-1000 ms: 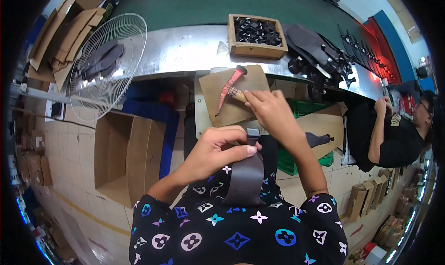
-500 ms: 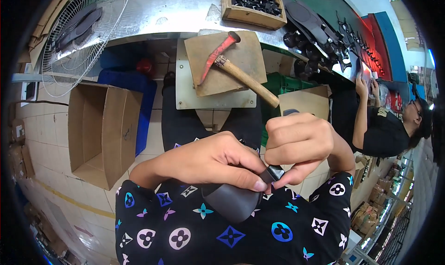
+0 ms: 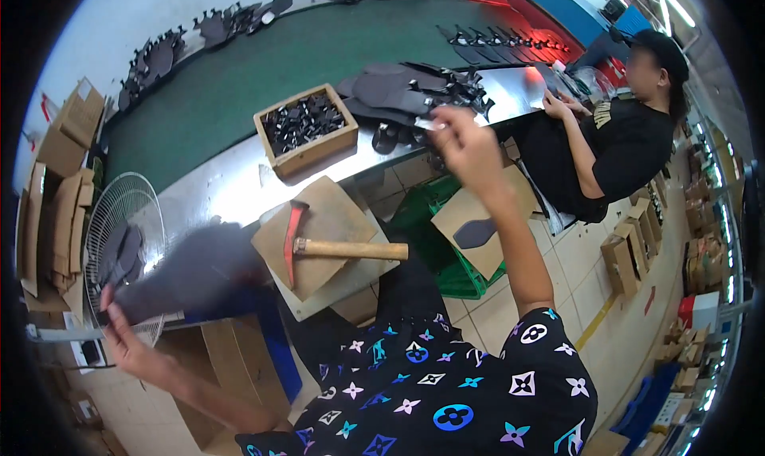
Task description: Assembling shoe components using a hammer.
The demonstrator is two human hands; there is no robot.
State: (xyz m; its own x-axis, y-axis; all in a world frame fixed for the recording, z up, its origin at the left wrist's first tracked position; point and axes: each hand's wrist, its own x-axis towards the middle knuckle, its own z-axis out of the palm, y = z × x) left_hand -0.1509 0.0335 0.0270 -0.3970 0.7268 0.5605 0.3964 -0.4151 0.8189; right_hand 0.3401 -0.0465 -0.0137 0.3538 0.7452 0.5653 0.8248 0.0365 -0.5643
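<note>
1. A dark flat piece [image 3: 211, 257] is hanging in the air on the left, by the front edge of the table [image 3: 209, 202]. It is looking blurry.
2. The left hand [image 3: 137, 352] is pinching one end of this piece between its thumb and fingers.
3. The right hand [image 3: 470, 149] is reaching out to a pile of dark pieces [image 3: 386, 89] on the table. Its fingers are bending close together, but they are blurry, so I cannot tell if they are holding anything.
4. A hammer [image 3: 347, 249] with a red head and a wooden handle is lying on a brown board [image 3: 331, 218], between the two hands. The board is resting on a pale slab [image 3: 368, 273].
5. A wooden box [image 3: 319, 156] is sitting on the table, just left of the pile, and is holding lots of small black bits [image 3: 307, 123].
6. A round wire fan cover [image 3: 123, 209] is standing at the far left, near the left hand.
7. A cardboard box [image 3: 259, 352] is standing below, near the left arm.
8. A green crate [image 3: 422, 229] is sitting below the right arm, next to a cardboard sheet [image 3: 510, 191] that is carrying another dark shape [image 3: 476, 233].
9. Another person [image 3: 637, 145] in black is sitting at the right.
</note>
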